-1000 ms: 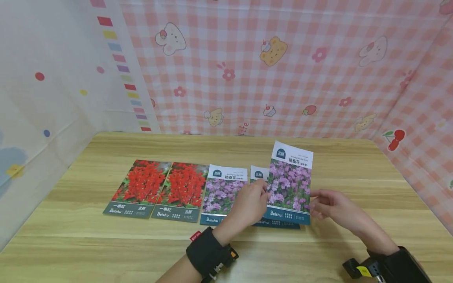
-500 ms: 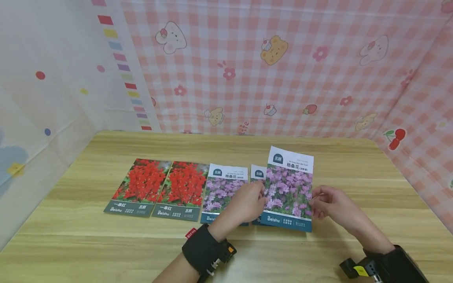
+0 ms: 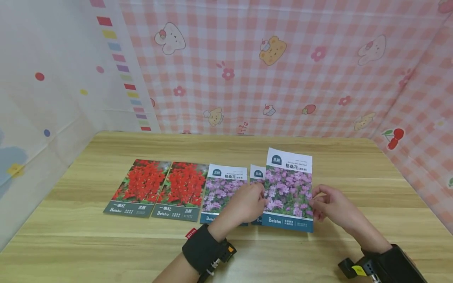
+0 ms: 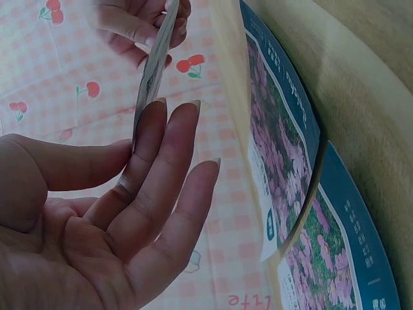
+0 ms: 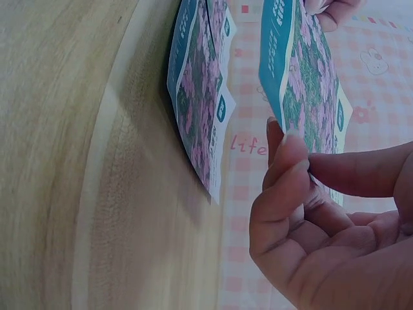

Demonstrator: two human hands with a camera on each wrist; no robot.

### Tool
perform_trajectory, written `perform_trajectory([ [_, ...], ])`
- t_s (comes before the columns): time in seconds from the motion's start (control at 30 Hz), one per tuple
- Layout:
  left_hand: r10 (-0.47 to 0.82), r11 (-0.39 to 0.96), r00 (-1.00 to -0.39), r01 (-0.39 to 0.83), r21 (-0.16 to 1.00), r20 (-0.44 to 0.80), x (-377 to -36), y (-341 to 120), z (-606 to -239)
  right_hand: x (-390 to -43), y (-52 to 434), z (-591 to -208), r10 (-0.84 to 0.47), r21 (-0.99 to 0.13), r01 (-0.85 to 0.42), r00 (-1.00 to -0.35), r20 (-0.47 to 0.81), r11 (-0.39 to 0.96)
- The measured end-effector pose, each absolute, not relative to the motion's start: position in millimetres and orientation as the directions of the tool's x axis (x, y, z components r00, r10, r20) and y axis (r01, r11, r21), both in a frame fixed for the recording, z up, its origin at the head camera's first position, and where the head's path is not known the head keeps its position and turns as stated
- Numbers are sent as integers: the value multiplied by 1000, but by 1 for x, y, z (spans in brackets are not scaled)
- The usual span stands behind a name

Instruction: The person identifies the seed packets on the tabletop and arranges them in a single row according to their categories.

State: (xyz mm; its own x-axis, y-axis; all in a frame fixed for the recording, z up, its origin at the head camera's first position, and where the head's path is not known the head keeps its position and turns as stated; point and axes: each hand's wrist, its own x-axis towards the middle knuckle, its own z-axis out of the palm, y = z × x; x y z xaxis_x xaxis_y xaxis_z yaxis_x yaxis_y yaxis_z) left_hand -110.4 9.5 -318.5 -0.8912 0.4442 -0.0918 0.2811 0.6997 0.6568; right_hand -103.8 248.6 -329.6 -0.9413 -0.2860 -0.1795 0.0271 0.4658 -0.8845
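Note:
A purple-flower seed packet is held upright-tilted just above the wooden table. My left hand pinches its left edge, and my right hand pinches its right edge. In the left wrist view the packet runs edge-on between thumb and fingers. In the right wrist view the packet sits between thumb and forefinger. A second purple packet lies flat beneath it, mostly hidden.
A third purple packet and two red-flower packets lie in a row to the left. Pink checked cloth walls off the back and right, a pale dotted cloth the left.
The held packet has come down and slightly toward me. My right hand has closed in on its right edge. The flat packets have not moved.

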Motion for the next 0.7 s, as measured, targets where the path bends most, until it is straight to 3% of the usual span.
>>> perform_trajectory([
  [0.7, 422, 698, -902, 263, 666, -85, -111, 33, -323, -102, 264, -332, -240, -865, 107, -937, -252, 490],
])
